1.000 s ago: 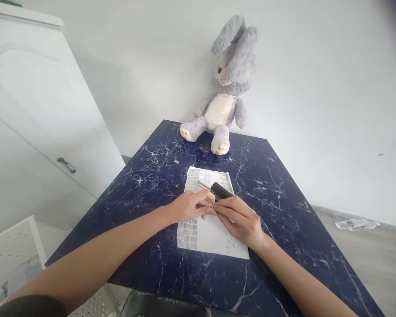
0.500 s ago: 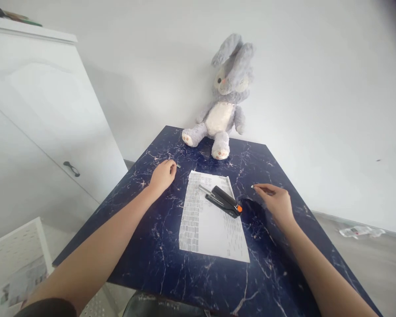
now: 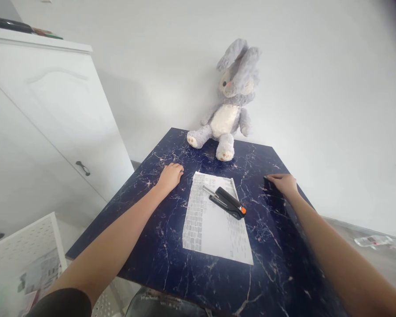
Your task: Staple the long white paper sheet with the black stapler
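Note:
My left hand (image 3: 171,178) rests on the dark blue marbled table (image 3: 165,229), left of the paper, its fingers curled in. Whatever lies under its fingertips is hidden. On the table's right side my right hand (image 3: 285,184) is closed in a pinch, fingertips at the tabletop. Only a tiny bit shows at those fingertips, too small to name. Between the hands lies a printed sheet of paper (image 3: 218,240). A black stapler (image 3: 229,203) with an orange end lies slantwise on the sheet, a thin metal piece sticking out of its front. Neither hand touches the stapler.
A grey plush rabbit (image 3: 227,119) sits at the table's back edge against the wall. To the left stands a white cabinet (image 3: 62,110), with a white perforated basket (image 3: 57,237) below it. A clear plastic package (image 3: 379,241) lies on the floor at right.
My right hand has moved right and away from me, down to the tabletop. My left hand stays about where it was; the small piece seen at its fingertips is now hidden.

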`<move>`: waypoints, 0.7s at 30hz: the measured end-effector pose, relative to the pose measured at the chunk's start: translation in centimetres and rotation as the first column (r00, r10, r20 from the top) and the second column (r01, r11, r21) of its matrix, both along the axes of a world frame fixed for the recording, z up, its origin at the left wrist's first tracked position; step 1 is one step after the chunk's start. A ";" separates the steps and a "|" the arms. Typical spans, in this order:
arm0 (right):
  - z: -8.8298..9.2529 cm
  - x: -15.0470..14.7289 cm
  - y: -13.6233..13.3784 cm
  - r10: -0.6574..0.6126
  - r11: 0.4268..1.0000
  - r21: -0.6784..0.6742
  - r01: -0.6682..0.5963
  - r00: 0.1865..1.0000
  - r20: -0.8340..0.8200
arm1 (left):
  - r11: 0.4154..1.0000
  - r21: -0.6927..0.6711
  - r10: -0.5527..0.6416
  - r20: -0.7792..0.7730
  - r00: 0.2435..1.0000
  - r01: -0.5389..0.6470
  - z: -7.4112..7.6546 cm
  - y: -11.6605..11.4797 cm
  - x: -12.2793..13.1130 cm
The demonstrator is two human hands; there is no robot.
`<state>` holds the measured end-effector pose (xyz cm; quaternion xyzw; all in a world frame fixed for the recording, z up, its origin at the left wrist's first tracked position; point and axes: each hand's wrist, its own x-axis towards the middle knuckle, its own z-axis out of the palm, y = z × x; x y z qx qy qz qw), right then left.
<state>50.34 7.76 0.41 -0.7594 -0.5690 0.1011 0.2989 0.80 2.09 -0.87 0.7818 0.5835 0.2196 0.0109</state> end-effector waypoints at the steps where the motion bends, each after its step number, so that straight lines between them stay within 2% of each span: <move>1: 0.2 -0.5 -0.4 -0.006 0.999 0.038 0.004 1.000 0.030 | 1.000 0.013 -0.011 0.005 1.000 0.011 0.1 0.0 0.0; 3: 0.6 -2.5 -2.3 -0.006 0.988 0.156 -0.007 0.997 0.081 | 0.999 0.047 -0.027 0.075 0.997 0.024 0.2 -0.1 0.3; 5: 0.9 -5.6 -5.4 0.066 0.962 0.260 -0.081 0.996 0.065 | 0.998 0.045 -0.043 0.248 0.968 0.033 0.3 -0.6 1.0; 8: 1.1 -11.0 -11.2 0.353 0.906 0.274 -0.324 0.933 -0.066 | 0.994 -0.014 -0.090 0.498 0.863 0.111 0.3 -2.0 2.8; 11: 1.0 -14.9 -15.3 0.499 0.838 0.250 -0.485 0.866 0.007 | 0.972 -0.046 -0.169 0.549 0.818 0.232 0.7 -3.6 4.7; 13: 0.6 -15.9 -16.3 0.556 0.808 0.204 -0.553 0.830 0.051 | 0.956 -0.062 -0.208 0.551 0.808 0.288 1.1 -4.4 5.6; 16: -0.1 -16.0 -16.1 0.633 0.766 0.116 -0.632 0.773 0.034 | 0.927 -0.038 -0.297 0.530 0.794 0.372 1.8 -5.3 6.1; 19: -0.5 -15.5 -15.6 0.635 0.766 0.097 -0.635 0.772 0.038 | 0.877 -0.003 -0.431 0.438 0.789 0.480 2.1 -5.7 6.1; 21: -0.6 -15.3 -15.6 0.630 0.769 0.103 -0.631 0.775 0.050 | 0.873 0.018 -0.456 0.389 0.801 0.488 2.0 -5.8 6.1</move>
